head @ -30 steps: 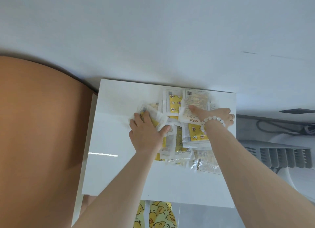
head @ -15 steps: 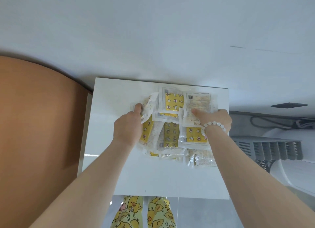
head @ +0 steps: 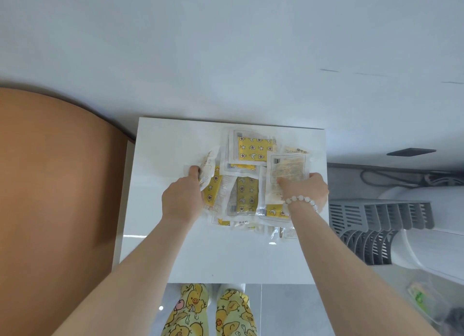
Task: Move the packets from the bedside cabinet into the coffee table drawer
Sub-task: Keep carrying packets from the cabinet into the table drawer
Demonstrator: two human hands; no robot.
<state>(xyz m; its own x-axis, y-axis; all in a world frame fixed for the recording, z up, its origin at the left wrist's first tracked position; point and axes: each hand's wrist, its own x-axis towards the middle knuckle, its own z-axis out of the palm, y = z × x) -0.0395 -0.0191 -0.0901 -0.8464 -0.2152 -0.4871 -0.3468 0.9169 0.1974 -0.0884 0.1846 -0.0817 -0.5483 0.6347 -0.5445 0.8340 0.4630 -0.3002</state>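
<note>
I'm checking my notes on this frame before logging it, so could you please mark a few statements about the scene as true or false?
1. The packets lie in a pile on the white cabinet top. True.
2. The left hand hangs free, touching nothing. False: it grips packets at the pile's left edge.
3. The right hand has a bead bracelet at its wrist. True.
4. The packets are plain blue. False: they are clear and white with yellow patterned parts.
5. The right hand rests on the bare cabinet top, away from the pile. False: it holds packets at the pile's right edge.
</note>
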